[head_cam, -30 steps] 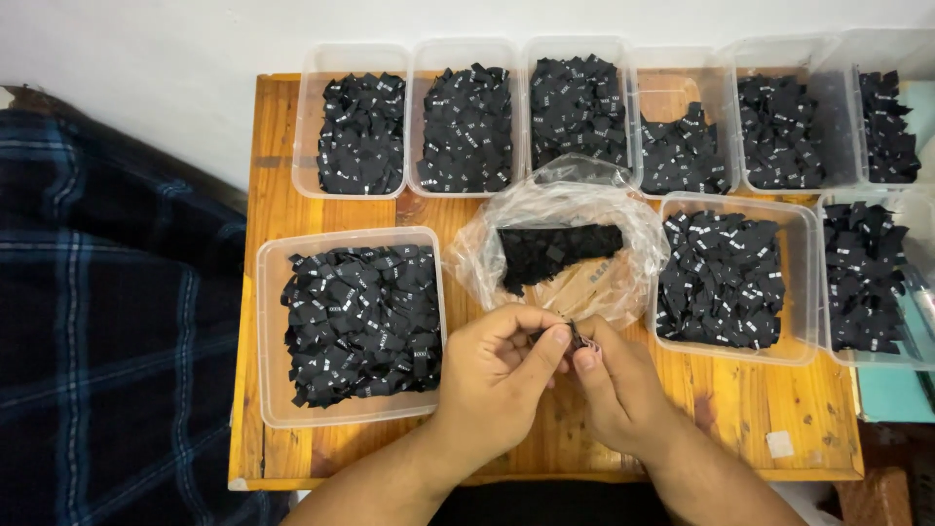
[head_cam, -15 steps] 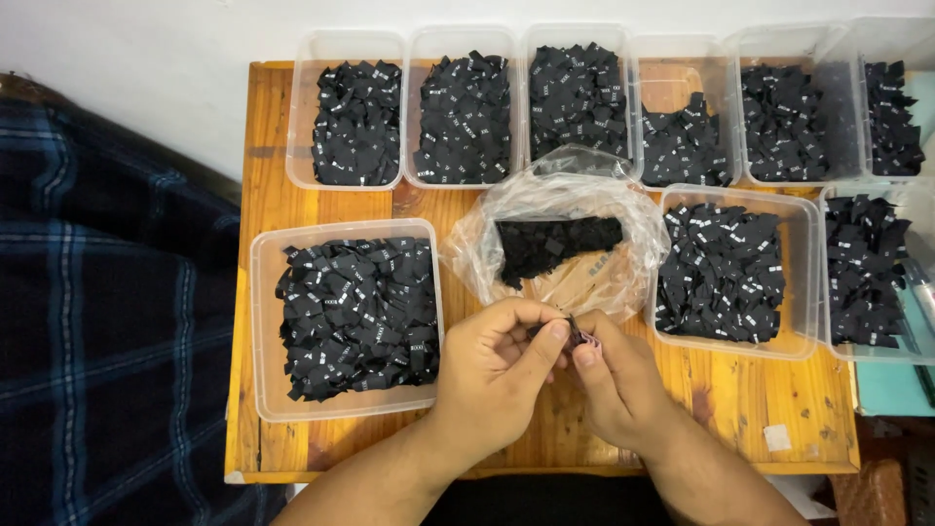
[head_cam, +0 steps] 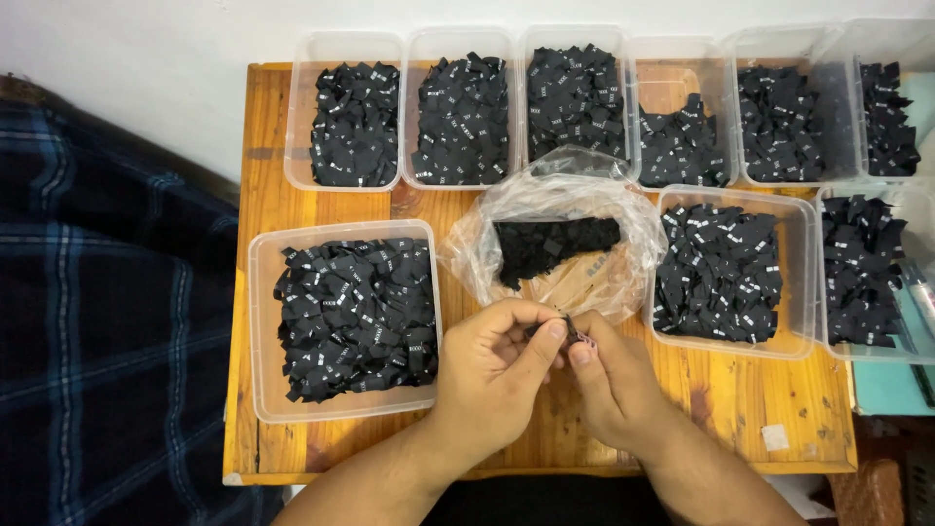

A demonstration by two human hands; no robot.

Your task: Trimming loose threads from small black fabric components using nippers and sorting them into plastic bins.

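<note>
My left hand (head_cam: pixel 492 375) and my right hand (head_cam: pixel 614 380) meet over the front middle of a wooden table (head_cam: pixel 750 409). Between their fingertips they pinch a small black fabric label (head_cam: pixel 575 334). Just beyond the hands lies an open clear plastic bag (head_cam: pixel 555 244) with a heap of black labels inside. A clear tub (head_cam: pixel 341 317) full of black labels with white print sits left of my left hand. Another such tub (head_cam: pixel 726 268) sits right of the bag.
Several clear tubs of black labels line the table's back edge (head_cam: pixel 463 107), more at the far right (head_cam: pixel 867 263). Dark plaid cloth (head_cam: pixel 97 321) lies left of the table. A white wall runs behind. A teal surface with pens (head_cam: pixel 911 302) is at right.
Both hands stay together at the label with only small finger movements. The view has shifted slightly.
</note>
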